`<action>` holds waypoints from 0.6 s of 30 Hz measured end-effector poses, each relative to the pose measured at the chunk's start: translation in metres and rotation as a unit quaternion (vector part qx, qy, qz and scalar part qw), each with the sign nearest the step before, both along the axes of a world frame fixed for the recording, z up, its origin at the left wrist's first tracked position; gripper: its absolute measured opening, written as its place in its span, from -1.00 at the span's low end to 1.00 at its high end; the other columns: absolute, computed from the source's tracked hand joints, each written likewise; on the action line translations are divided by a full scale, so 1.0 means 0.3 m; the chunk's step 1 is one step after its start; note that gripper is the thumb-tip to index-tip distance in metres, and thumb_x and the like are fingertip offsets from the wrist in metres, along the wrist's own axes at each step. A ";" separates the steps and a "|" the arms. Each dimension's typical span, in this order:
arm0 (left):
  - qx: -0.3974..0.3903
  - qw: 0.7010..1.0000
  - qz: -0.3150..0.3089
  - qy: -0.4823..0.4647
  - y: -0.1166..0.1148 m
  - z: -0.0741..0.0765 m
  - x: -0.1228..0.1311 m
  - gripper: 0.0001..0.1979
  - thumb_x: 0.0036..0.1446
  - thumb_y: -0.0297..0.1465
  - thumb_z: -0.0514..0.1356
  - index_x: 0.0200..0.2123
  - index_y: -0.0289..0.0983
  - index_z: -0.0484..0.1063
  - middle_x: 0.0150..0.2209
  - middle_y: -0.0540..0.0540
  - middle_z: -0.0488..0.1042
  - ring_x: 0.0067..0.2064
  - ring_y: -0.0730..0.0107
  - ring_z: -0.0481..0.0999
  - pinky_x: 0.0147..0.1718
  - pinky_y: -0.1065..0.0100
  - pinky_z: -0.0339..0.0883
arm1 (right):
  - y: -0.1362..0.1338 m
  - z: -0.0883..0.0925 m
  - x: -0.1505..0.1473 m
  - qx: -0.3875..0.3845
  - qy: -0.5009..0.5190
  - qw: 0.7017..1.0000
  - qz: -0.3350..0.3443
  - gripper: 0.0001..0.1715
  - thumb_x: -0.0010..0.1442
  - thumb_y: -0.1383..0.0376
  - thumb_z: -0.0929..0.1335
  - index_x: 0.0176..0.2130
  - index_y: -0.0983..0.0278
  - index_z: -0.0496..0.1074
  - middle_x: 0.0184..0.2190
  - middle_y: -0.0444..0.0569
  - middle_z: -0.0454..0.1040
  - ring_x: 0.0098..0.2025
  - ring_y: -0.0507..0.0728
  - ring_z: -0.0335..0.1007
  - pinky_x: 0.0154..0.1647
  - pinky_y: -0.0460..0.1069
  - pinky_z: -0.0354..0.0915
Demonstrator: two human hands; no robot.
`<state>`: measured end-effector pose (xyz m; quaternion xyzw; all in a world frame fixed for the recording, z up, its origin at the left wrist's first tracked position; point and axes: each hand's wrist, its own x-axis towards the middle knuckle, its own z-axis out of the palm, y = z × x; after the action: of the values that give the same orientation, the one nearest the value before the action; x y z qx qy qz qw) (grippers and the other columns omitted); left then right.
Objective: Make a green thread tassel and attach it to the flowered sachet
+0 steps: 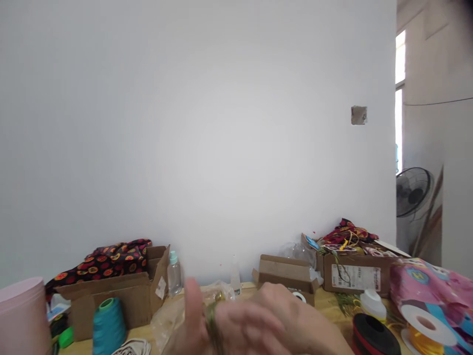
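My left hand [188,323] is low in the middle of the view, thumb raised. A thin bundle of green strands [212,323] runs upright beside that thumb, against the palm, its lower end cut off by the frame. My right hand [275,305] comes in from the right and overlaps the left one. Motion blurs its fingers, so how they bend cannot be made out. Behind the hands lies a crumpled clear plastic bag [166,315], with a small white bottle [235,276] by the wall.
At left stand a pink cylinder [24,315], a teal thread cone [108,325] and a cardboard box [111,308] with patterned cloth. To the right are an open box [284,268], a fuller box [354,276], a black-red spool [373,335] and a white spool [428,323].
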<state>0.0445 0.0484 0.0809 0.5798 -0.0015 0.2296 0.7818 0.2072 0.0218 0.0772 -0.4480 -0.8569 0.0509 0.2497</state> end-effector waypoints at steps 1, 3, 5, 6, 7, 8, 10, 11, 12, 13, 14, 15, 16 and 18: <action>-0.034 0.997 0.005 -0.073 0.015 0.014 0.004 -0.11 -0.20 0.24 -0.28 -0.16 -0.27 0.45 -0.35 -0.26 0.53 -0.18 -0.06 0.44 -0.13 -0.13 0.16 | 0.004 -0.009 -0.010 -0.006 -0.002 1.000 0.002 -0.83 0.09 0.30 0.29 -0.37 0.19 0.50 -0.51 -0.19 0.49 -0.53 -0.04 0.29 -0.57 -0.20 0.10; -0.102 0.972 0.055 -0.206 0.050 0.040 0.008 -0.21 -0.06 0.16 -0.27 -0.07 -0.25 0.37 -0.25 -0.25 0.51 -0.13 0.02 0.42 -0.09 -0.17 0.10 | 0.012 -0.021 -0.029 -0.020 -0.009 1.000 0.020 -0.84 0.10 0.28 0.30 -0.33 0.17 0.49 -0.48 -0.18 0.51 -0.50 -0.04 0.33 -0.52 -0.21 0.13; -0.148 0.945 0.121 -0.266 0.092 0.054 0.002 -0.27 -0.02 0.11 -0.17 0.02 -0.28 0.26 -0.16 -0.28 0.47 -0.07 0.06 0.38 -0.04 -0.18 0.03 | 0.019 -0.026 -0.044 -0.023 -0.035 0.998 0.040 -0.83 0.11 0.29 0.30 -0.32 0.16 0.49 -0.49 -0.19 0.52 -0.50 -0.05 0.33 -0.51 -0.23 0.13; -0.163 0.934 0.153 -0.278 0.113 0.055 -0.004 -0.27 -0.02 0.10 -0.13 0.05 -0.29 0.22 -0.13 -0.30 0.44 -0.04 0.06 0.36 -0.02 -0.18 0.00 | 0.020 -0.026 -0.047 -0.014 -0.050 0.998 0.043 -0.84 0.11 0.30 0.30 -0.33 0.16 0.49 -0.51 -0.20 0.51 -0.51 -0.06 0.31 -0.52 -0.23 0.11; -0.173 0.925 0.183 -0.283 0.133 0.052 -0.011 -0.28 -0.02 0.09 -0.10 0.06 -0.30 0.19 -0.11 -0.31 0.42 -0.02 0.07 0.33 -0.01 -0.18 -0.02 | 0.020 -0.023 -0.049 0.001 -0.062 0.997 0.043 -0.85 0.10 0.31 0.30 -0.36 0.17 0.49 -0.54 -0.21 0.50 -0.54 -0.07 0.27 -0.54 -0.23 0.09; -0.180 0.918 0.209 -0.285 0.152 0.047 -0.018 -0.28 -0.02 0.07 -0.08 0.07 -0.30 0.17 -0.09 -0.32 0.40 0.00 0.07 0.31 0.00 -0.19 -0.04 | 0.017 -0.017 -0.048 0.019 -0.069 0.997 0.043 -0.86 0.09 0.32 0.31 -0.40 0.18 0.48 -0.58 -0.24 0.47 -0.58 -0.08 0.22 -0.57 -0.22 0.07; -0.184 0.910 0.246 -0.279 0.180 0.032 -0.031 -0.30 -0.02 0.06 -0.07 0.08 -0.29 0.16 -0.06 -0.33 0.36 0.02 0.07 0.29 -0.01 -0.19 -0.04 | 0.001 0.004 -0.042 0.042 -0.074 0.995 0.049 -0.85 0.06 0.35 0.31 -0.51 0.21 0.43 -0.66 -0.28 0.37 -0.65 -0.10 0.06 -0.62 -0.21 0.00; -0.183 0.909 0.258 -0.270 0.190 0.025 -0.036 -0.30 -0.02 0.06 -0.07 0.08 -0.28 0.17 -0.04 -0.33 0.35 0.03 0.06 0.28 -0.01 -0.19 -0.03 | -0.011 0.020 -0.037 0.046 -0.073 0.995 0.051 -0.82 0.05 0.37 0.31 -0.56 0.23 0.40 -0.69 -0.30 0.32 -0.67 -0.10 -0.01 -0.65 -0.21 -0.03; -0.179 0.910 0.269 -0.259 0.196 0.019 -0.039 -0.30 -0.02 0.06 -0.07 0.07 -0.28 0.17 -0.03 -0.34 0.33 0.04 0.06 0.27 -0.02 -0.19 -0.02 | -0.027 0.039 -0.031 0.047 -0.072 0.995 0.055 -0.78 0.04 0.39 0.31 -0.61 0.25 0.35 -0.71 -0.30 0.27 -0.68 -0.10 -0.06 -0.67 -0.20 -0.06; -0.172 0.911 0.281 -0.246 0.201 0.015 -0.040 -0.30 -0.03 0.07 -0.08 0.06 -0.28 0.18 -0.02 -0.35 0.32 0.05 0.06 0.26 -0.02 -0.18 -0.01 | -0.046 0.060 -0.025 0.049 -0.071 0.995 0.058 -0.74 0.04 0.39 0.31 -0.65 0.27 0.30 -0.73 -0.29 0.23 -0.69 -0.10 -0.09 -0.69 -0.19 -0.08; -0.162 0.913 0.294 -0.232 0.202 0.013 -0.039 -0.30 -0.03 0.07 -0.09 0.06 -0.28 0.19 -0.02 -0.35 0.32 0.06 0.06 0.24 -0.02 -0.17 -0.01 | -0.067 0.080 -0.018 0.053 -0.070 0.994 0.062 -0.69 0.05 0.38 0.29 -0.67 0.28 0.26 -0.73 -0.28 0.22 -0.69 -0.10 -0.10 -0.71 -0.18 -0.10; -0.151 0.916 0.303 -0.216 0.201 0.013 -0.036 -0.30 -0.02 0.08 -0.09 0.06 -0.27 0.18 -0.02 -0.35 0.32 0.08 0.07 0.22 -0.01 -0.14 -0.01 | -0.089 0.100 -0.010 0.060 -0.071 0.994 0.066 -0.66 0.08 0.36 0.28 -0.69 0.28 0.23 -0.73 -0.27 0.22 -0.69 -0.09 -0.08 -0.72 -0.17 -0.11; -0.139 0.921 0.307 -0.197 0.199 0.014 -0.032 -0.30 -0.02 0.08 -0.11 0.07 -0.27 0.17 -0.02 -0.35 0.33 0.09 0.08 0.19 0.00 -0.12 -0.03 | -0.111 0.116 -0.002 0.069 -0.070 0.993 0.068 -0.63 0.11 0.34 0.26 -0.69 0.28 0.22 -0.72 -0.26 0.23 -0.69 -0.09 -0.06 -0.72 -0.16 -0.11; -0.119 0.936 0.296 -0.150 0.187 0.017 -0.016 -0.28 -0.01 0.09 -0.15 0.09 -0.26 0.14 -0.04 -0.33 0.35 0.12 0.11 0.14 0.02 -0.06 -0.07 | -0.152 0.137 0.014 0.088 -0.063 0.992 0.073 -0.63 0.16 0.31 0.22 -0.65 0.25 0.25 -0.69 -0.24 0.28 -0.67 -0.08 0.02 -0.68 -0.16 -0.06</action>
<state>0.0396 0.1046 0.0860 0.4154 0.0802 0.5335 0.7324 0.2115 -0.0238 0.1184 -0.3631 -0.9024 -0.0344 0.2295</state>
